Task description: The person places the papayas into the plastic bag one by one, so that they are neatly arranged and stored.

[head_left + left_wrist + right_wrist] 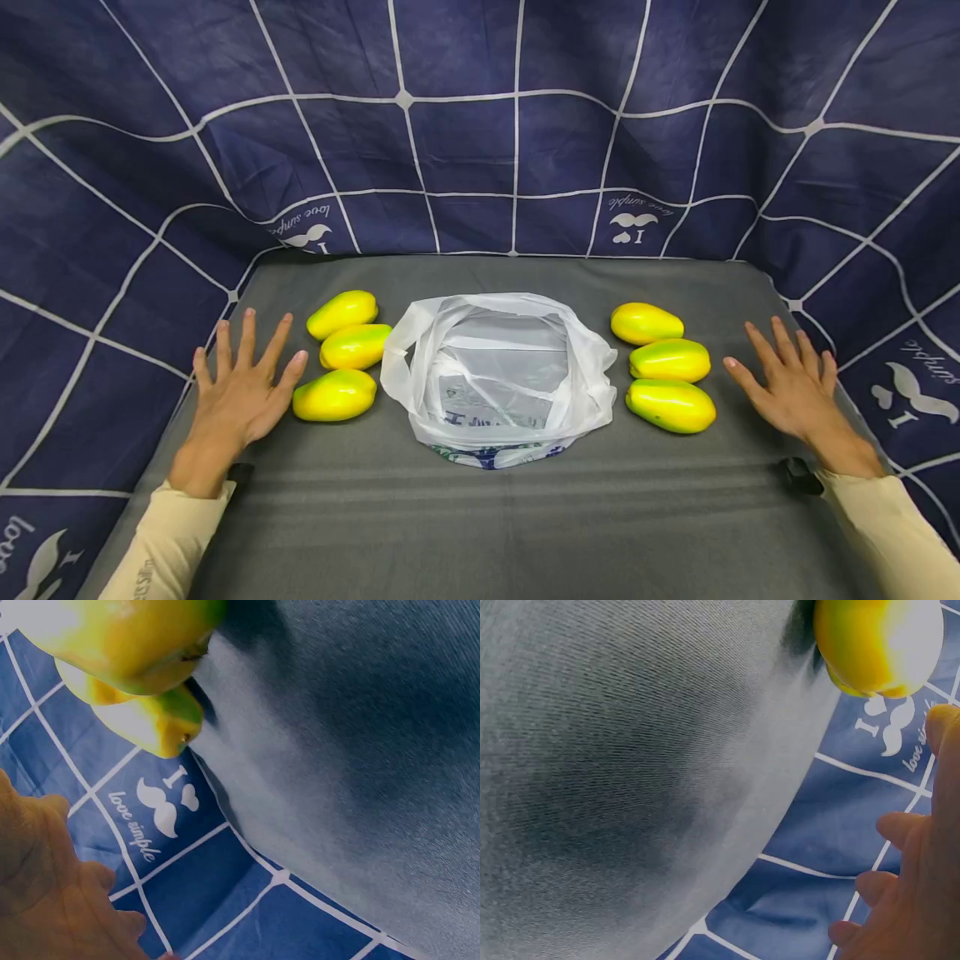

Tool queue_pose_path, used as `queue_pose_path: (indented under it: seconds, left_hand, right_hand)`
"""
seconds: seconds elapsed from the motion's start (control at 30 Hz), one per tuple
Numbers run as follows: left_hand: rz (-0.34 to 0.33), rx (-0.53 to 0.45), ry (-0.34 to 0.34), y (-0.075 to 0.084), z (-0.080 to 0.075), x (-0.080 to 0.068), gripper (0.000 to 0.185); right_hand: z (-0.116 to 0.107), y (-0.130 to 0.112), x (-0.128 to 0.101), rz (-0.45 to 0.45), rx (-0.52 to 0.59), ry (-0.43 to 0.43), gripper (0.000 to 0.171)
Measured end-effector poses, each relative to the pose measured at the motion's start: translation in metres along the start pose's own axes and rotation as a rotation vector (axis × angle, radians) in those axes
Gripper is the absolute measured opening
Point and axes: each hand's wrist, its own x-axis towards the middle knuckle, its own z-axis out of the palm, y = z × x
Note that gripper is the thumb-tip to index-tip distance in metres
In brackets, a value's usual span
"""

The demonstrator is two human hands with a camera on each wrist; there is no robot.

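Note:
My left hand is spread with straight fingers at the left side of the table, holding nothing. Just right of it lie three yellow-green papayas: a near one, a middle one and a far one. On the other side my right hand is likewise spread and holds nothing. Three more papayas lie left of it: near, middle and far. Between the two groups stands a white plastic bag, its mouth wide and facing up, with printing on it.
A grey cloth covers the table. Navy curtains with white grid lines hang along the back, left and right edges. Each wrist wears a dark strap-mounted device, seen at the left cuff and right cuff.

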Motion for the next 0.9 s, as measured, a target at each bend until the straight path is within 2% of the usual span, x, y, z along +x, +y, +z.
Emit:
queue_pose_path:
  seconds: [0.37, 0.6, 0.9]
  left_hand:
    - [0.063, -0.041, -0.019, 0.017, -0.002, -0.001, 0.066]
    - [0.118, -0.041, -0.016, 0.029, -0.003, 0.001, 0.070]
    - [0.223, -0.052, -0.018, 0.049, -0.004, 0.002, 0.074]
  right_hand:
    - [-0.005, -0.011, 0.007, -0.020, 0.005, -0.004, 0.077]
    - [-0.007, -0.018, 0.015, -0.051, 0.002, -0.007, 0.076]
    - [-0.010, -0.028, 0.026, -0.085, -0.004, -0.010, 0.075]
